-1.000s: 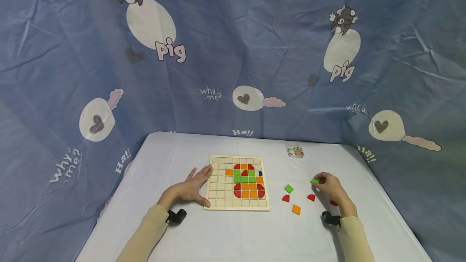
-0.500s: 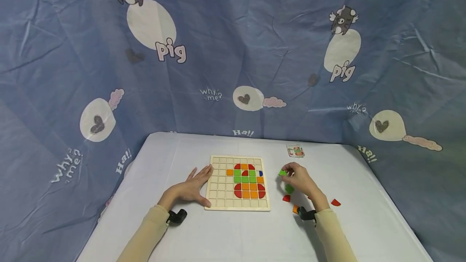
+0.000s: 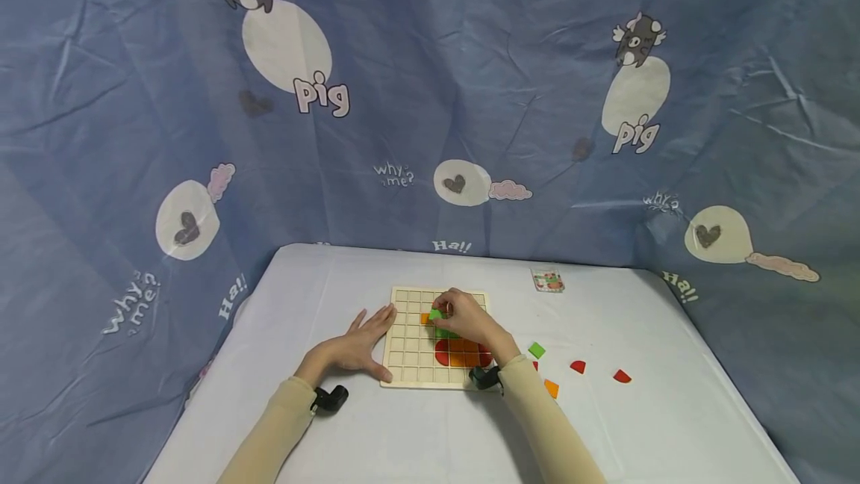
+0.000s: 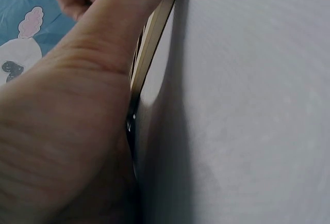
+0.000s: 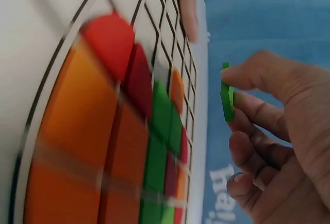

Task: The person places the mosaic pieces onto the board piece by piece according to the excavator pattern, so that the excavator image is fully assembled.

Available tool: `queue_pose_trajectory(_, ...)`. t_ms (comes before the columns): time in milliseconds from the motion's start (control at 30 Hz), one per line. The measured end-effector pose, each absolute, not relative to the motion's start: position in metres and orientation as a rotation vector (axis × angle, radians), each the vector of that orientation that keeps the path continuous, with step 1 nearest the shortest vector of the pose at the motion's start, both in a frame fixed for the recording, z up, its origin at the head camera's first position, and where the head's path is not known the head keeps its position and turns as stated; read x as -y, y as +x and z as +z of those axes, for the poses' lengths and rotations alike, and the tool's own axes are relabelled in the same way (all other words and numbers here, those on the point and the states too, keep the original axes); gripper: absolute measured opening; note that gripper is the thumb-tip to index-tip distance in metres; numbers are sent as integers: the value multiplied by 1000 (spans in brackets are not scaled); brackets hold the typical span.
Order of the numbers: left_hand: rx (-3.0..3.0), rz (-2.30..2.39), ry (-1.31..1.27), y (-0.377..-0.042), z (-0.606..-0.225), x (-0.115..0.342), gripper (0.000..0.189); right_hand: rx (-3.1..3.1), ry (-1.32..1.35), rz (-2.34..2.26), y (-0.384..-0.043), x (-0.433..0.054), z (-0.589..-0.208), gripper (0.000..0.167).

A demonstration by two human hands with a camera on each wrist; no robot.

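Note:
Between thumb and fingertips, my right hand (image 3: 470, 320) pinches a green square tile (image 5: 227, 97) above a wooden grid board (image 3: 406, 357). In the right wrist view the tile is edge-on and clear of the board's surface. My left hand (image 3: 352, 347) rests at the board's left edge, fingers spread, its thumb at the near corner. Red rounded tiles (image 3: 441, 353), orange squares (image 5: 77, 146) and green squares (image 5: 160, 113) fill part of the grid. My right hand and wrist hide some of them in the head view.
Right of the board lie a loose green square tile (image 3: 537, 350), an orange tile (image 3: 552, 388) and red quarter-round tiles (image 3: 622, 376), one mostly behind my right sleeve. A small picture card (image 3: 548, 280) lies at the back. Patterned blue cloth (image 3: 430, 95) hangs behind the white table.
My right hand has carried the green tile leftward from the table's right side, past the loose tiles, to over the board. My left hand has stayed at the board's edge.

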State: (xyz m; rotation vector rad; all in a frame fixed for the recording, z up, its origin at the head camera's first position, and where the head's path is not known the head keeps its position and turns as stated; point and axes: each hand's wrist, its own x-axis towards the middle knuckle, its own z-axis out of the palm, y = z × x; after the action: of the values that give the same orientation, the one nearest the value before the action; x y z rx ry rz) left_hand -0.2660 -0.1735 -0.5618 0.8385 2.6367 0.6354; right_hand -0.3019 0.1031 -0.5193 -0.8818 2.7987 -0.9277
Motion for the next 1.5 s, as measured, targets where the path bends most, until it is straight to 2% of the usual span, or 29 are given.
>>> queue_pose_trajectory(233, -2626, 632, 842, -266, -562, 174, 131, -2756, -853, -868, -313, -71, -530, 24)
queue_pose_trajectory(500, -2624, 617, 834, -266, -561, 173, 131, -2789, -865, -864, -320, -57, -541, 20)
queue_pose_trajectory(1067, -2635, 623, 856, -267, -561, 173, 130, -2749, -794, -909, -322, -59, -541, 21)
queue_pose_trajectory(1500, -2625, 641, 839, -265, -559, 173, 130, -2766, -858, -836, -323, -64, -539, 20)
